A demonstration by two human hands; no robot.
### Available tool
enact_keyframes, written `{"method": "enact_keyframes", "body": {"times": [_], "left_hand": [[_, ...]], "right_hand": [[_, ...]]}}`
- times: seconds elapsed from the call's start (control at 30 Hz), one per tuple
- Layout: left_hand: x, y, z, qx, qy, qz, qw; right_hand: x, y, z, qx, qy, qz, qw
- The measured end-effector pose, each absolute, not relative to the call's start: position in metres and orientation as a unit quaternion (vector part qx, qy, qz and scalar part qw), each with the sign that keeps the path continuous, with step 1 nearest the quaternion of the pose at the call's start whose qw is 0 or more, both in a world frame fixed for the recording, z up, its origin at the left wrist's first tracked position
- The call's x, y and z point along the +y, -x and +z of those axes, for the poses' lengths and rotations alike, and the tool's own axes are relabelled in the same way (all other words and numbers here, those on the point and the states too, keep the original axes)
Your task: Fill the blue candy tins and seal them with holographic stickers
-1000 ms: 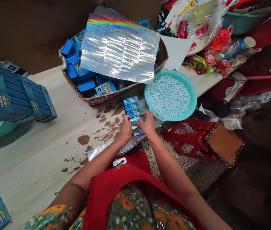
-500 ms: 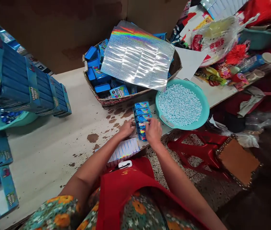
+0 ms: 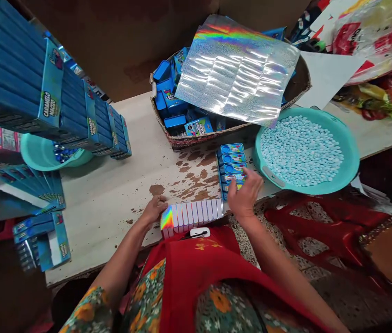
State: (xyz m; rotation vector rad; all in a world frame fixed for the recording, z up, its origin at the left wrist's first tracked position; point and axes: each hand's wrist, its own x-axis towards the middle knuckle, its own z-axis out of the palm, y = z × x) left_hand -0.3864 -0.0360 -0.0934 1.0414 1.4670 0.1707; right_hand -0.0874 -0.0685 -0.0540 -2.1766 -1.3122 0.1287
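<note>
My left hand [image 3: 154, 209] is at the left end of a shiny holographic sticker strip [image 3: 196, 212] at the table's front edge. Its fingers are drawn together at the strip's upper corner, with part of the grip hidden. My right hand [image 3: 246, 192] is over the near end of a row of small blue candy tins [image 3: 231, 158]. Its fingers are somewhat apart, the index finger reaching onto a tin's top; I see nothing held in it. Silvery patches show on the tins near that finger.
Behind the row is a box [image 3: 196, 141] of blue tins under a large holographic sheet [image 3: 234, 74]. A turquoise basin [image 3: 350, 152] of pale candies stands right. Stacked blue candy packs [image 3: 71, 111], another basin [image 3: 29, 152] and flat cartons [image 3: 43, 189] are left. A red stool [image 3: 286, 217] stands below.
My left hand has left the tin row and moved left to the sticker strip. My right hand stays at the tins, fingers more spread. The view has swung left.
</note>
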Motion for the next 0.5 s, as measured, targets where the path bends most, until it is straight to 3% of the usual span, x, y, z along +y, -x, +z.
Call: {"method": "enact_keyframes", "body": {"times": [0.13, 0.27, 0.5], "left_hand": [[-0.036, 0.399, -0.082, 0.597, -0.414, 0.059, 0.684], [-0.037, 0.407, -0.086, 0.618, -0.457, 0.037, 0.639], [-0.038, 0.396, -0.094, 0.638, -0.568, 0.023, 0.52]], "right_hand": [[-0.067, 0.154, -0.05, -0.651, 0.662, 0.24, 0.282], [-0.063, 0.209, -0.071, -0.7, 0.566, 0.401, 0.168], [-0.063, 0.224, -0.08, -0.76, 0.523, 0.38, 0.063]]}}
